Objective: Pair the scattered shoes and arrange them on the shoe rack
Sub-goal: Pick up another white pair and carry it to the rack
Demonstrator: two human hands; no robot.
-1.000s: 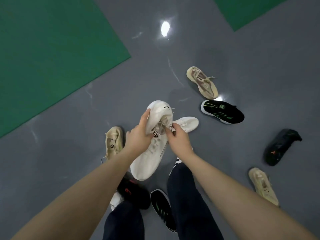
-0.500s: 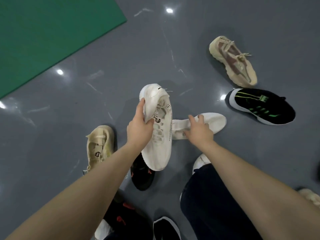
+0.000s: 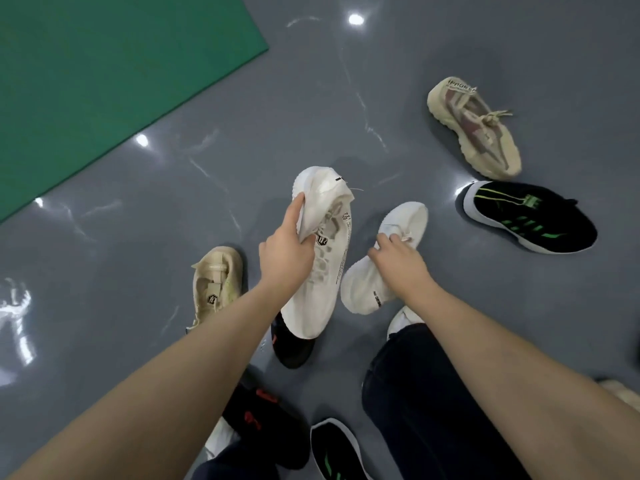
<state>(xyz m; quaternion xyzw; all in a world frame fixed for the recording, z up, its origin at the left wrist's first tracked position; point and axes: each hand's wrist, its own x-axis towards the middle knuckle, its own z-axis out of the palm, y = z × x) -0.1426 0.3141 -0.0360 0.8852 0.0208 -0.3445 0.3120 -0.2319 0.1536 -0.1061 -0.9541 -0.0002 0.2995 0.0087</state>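
My left hand (image 3: 285, 252) grips a white knit sneaker (image 3: 320, 271) by its heel collar and holds it above the floor, toe pointing down toward me. Its matching white sneaker (image 3: 377, 271) is to the right, and my right hand (image 3: 398, 258) pinches it at the laces and tongue, with its heel end tipped up. A beige sneaker (image 3: 216, 282) lies on the floor left of my left forearm. A black sneaker with red marks (image 3: 292, 348) lies partly under the held white shoe. No shoe rack is in view.
A tan sneaker (image 3: 476, 128) and a black sneaker with green stripes (image 3: 530, 216) lie at the right on the grey floor (image 3: 173, 202). Another black-green shoe (image 3: 337, 452) and a black-red shoe (image 3: 266, 420) sit near my legs. A green mat (image 3: 104, 64) covers the upper left.
My right hand left the held shoe, reached to the second white sneaker on the floor and took hold of it, raising its heel end. My left hand kept its grip on the first shoe.
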